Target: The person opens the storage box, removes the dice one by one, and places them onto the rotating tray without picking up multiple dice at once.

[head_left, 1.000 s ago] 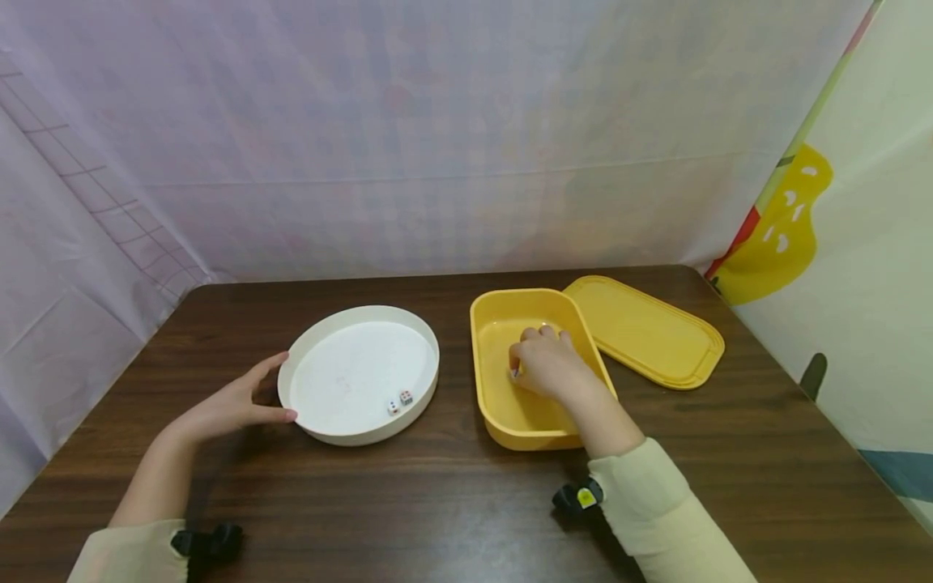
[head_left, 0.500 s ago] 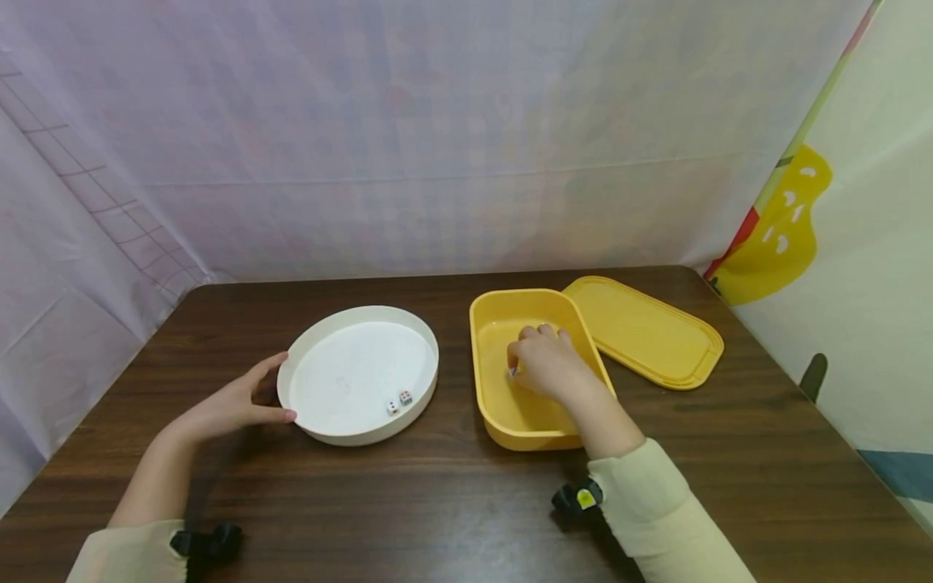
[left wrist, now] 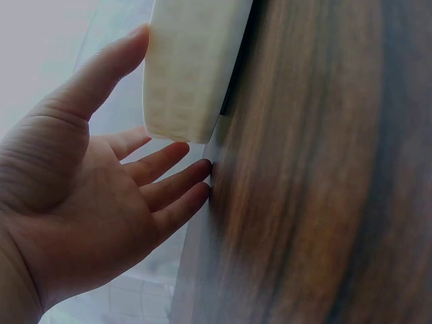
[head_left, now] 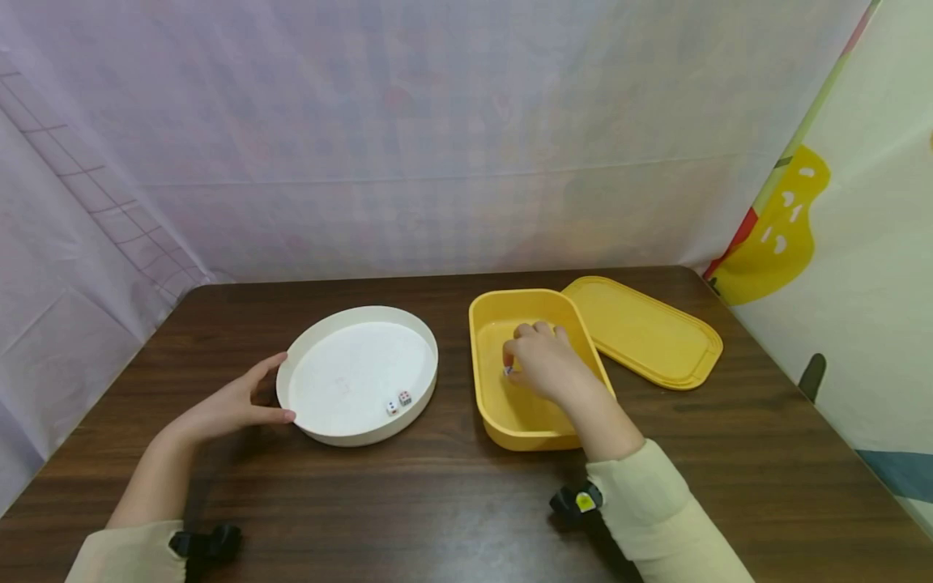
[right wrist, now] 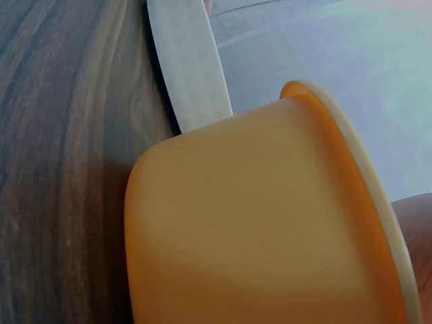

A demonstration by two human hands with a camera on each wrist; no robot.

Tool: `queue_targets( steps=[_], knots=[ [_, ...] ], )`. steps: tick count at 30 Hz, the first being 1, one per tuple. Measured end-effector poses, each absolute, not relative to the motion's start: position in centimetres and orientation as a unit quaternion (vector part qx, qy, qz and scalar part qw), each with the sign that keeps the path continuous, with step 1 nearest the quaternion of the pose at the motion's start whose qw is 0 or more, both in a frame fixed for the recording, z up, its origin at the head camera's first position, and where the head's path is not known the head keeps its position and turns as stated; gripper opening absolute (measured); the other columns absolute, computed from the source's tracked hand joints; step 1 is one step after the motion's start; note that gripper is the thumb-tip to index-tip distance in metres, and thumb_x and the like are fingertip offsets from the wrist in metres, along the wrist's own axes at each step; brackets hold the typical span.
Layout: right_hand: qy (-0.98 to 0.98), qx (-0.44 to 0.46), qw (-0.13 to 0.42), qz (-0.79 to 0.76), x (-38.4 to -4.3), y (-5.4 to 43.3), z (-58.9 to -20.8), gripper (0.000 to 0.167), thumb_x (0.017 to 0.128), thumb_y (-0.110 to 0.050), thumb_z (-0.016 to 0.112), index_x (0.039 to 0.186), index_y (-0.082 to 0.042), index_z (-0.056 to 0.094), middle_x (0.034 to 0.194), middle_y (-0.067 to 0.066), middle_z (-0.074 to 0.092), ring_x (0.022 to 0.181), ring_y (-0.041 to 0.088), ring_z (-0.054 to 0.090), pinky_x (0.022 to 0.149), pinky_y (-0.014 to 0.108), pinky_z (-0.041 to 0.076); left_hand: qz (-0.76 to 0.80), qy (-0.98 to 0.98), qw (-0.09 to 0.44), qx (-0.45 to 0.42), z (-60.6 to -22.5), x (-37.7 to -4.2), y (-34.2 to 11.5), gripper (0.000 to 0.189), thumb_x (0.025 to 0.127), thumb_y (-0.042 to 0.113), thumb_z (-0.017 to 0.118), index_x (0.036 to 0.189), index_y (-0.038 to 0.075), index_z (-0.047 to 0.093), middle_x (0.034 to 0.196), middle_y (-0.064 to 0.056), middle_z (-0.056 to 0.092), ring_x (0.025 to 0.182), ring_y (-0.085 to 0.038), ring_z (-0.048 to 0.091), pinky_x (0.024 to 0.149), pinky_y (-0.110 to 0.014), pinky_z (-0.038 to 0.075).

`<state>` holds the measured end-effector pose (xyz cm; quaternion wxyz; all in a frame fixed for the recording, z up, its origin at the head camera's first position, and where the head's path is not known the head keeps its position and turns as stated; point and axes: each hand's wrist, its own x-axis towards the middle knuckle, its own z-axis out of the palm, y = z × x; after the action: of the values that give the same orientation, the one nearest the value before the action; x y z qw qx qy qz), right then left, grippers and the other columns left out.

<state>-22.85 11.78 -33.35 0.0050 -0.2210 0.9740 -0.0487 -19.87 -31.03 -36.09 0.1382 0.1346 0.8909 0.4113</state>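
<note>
My left hand (head_left: pixel 224 409) touches the left side of the round white tray (head_left: pixel 342 364) with thumb and fingertips. Its fingers look extended and spread in the left wrist view, by the tray's wall (left wrist: pixel 185 74). Two small white dice (head_left: pixel 392 407) lie near each other at the tray's front right. Inside the yellow rectangular box (head_left: pixel 490 413), my right hand (head_left: pixel 547 364) pinches a white die (head_left: pixel 508 371) between thumb and fingers. The right wrist view has the box's outer wall (right wrist: pixel 256 216) covering the fingers.
A yellow lid (head_left: pixel 649 332) lies on the dark wooden table (head_left: pixel 408 510), right of the box and partly behind it. Behind the table hangs a pale curtain (head_left: pixel 408 162). Both sleeves bear black wrist cameras.
The right hand has shifted slightly left within the yellow box, and more of the pinched die shows. My left hand and the tray hold their places.
</note>
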Motion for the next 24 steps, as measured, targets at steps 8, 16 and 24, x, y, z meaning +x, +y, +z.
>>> queue_targets(
  steps=[8, 16, 24],
  knots=[
    [0.972, -0.227, -0.012, -0.065, -22.3, 11.4, -32.8, 0.005, 0.086, -0.023, 0.072, 0.087, -0.019, 0.069, 0.111, 0.01, 0.057, 0.114, 0.04, 0.045, 0.096, 0.063, 0.026, 0.421, 0.885, 0.143, 0.137, -36.1, -19.8, -31.0, 0.101, 0.083, 0.022, 0.076, 0.151, -0.002, 0.007, 0.15, -0.033, 0.012, 0.133, -0.049, 0.025, 0.099, -0.061, 0.029],
    [0.97, -0.236, -0.027, -0.059, -22.0, 11.1, -32.3, 0.006, 0.086, -0.023, 0.071, 0.089, -0.019, 0.07, 0.114, 0.01, 0.057, 0.114, 0.038, 0.045, 0.096, 0.061, 0.027, 0.42, 0.885, 0.143, 0.139, -36.0, -19.8, -31.0, 0.101, 0.083, 0.022, 0.076, 0.151, -0.002, 0.007, 0.15, -0.033, 0.013, 0.133, -0.049, 0.025, 0.099, -0.061, 0.03],
    [0.97, -0.235, -0.024, -0.062, -21.5, 10.7, -31.6, 0.005, 0.088, -0.024, 0.07, 0.09, -0.019, 0.069, 0.124, 0.014, 0.056, 0.12, 0.039, 0.043, 0.1, 0.062, 0.024, 0.424, 0.883, 0.141, 0.142, -36.1, -19.8, -31.1, 0.1, 0.083, 0.02, 0.076, 0.151, -0.003, 0.006, 0.149, -0.035, 0.014, 0.132, -0.05, 0.027, 0.099, -0.059, 0.032]
  ],
)
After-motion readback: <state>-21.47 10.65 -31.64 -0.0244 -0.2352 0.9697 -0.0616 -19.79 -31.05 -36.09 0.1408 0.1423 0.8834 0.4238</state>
